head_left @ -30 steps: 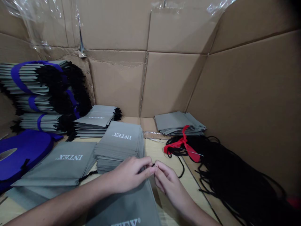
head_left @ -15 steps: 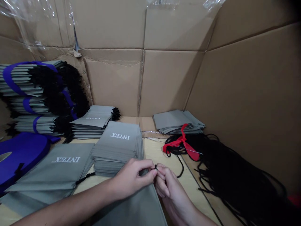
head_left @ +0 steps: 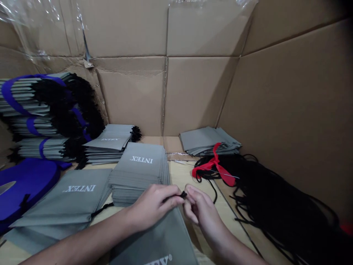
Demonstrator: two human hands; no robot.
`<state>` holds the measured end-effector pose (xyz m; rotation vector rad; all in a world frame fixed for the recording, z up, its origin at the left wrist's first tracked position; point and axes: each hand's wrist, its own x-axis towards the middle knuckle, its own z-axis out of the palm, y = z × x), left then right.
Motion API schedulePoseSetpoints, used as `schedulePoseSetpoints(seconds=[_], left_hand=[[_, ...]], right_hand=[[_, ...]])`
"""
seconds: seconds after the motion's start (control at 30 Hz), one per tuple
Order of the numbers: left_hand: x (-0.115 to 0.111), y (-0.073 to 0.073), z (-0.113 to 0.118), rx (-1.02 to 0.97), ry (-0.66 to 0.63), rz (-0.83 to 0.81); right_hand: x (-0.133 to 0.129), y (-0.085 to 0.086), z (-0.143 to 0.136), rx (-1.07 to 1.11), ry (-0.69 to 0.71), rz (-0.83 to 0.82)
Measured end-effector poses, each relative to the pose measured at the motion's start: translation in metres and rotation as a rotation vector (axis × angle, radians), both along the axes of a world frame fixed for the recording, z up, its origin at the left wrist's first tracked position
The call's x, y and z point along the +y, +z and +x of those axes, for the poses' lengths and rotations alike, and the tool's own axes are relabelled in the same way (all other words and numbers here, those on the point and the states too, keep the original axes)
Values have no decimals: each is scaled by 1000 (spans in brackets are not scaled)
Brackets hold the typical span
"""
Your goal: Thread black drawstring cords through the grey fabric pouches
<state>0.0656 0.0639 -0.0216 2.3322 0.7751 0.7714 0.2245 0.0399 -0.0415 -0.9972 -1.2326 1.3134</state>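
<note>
My left hand (head_left: 157,204) is closed, thumb and forefinger pinching a black cord (head_left: 183,194) whose end pokes out at the fingertips. Right beside that end is my right hand (head_left: 200,209), its fingers curled; whether anything is between them is too small to tell. Under my hands lies a grey bag (head_left: 165,239) with white print, partly covered by my left hand and forearm. Behind my left hand stands a stack of grey INTEX bags (head_left: 142,158). More grey bags (head_left: 71,191), one with a black cord at its edge, spread out on the left.
Bundles of bags (head_left: 41,99) in blue bands stand at the left, above a blue roll (head_left: 35,180). Another bag stack (head_left: 110,138) sits at the back, folded grey pieces (head_left: 206,140) back right. Black cords (head_left: 270,202) with a red tie (head_left: 215,167) lie right. Cardboard walls (head_left: 132,92) surround.
My right hand's fingers have come slightly away from the cord end, which now shows more at my left fingertips. More of the bag's white print shows below.
</note>
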Motion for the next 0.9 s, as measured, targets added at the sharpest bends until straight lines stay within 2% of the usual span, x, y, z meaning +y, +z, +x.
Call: schedulePoseSetpoints(seconds=[0.17, 0.43, 0.57, 0.67, 0.8, 0.9], left_hand=[[5, -1, -1, 19, 4, 40], [1, 4, -3, 36, -96, 65], [2, 3, -3, 73, -84, 146], [4, 0, -4, 150, -23, 214], [3, -3, -7, 214, 34, 240], [2, -1, -6, 187, 61, 180]], right_hand=[[7, -3, 4, 9, -25, 13], [-2, 1, 6, -198, 54, 80], [0, -4, 10, -353, 101, 152], [1, -7, 10, -475, 164, 184], [2, -8, 8, -314, 301, 14], [5, -3, 8, -206, 365, -61]])
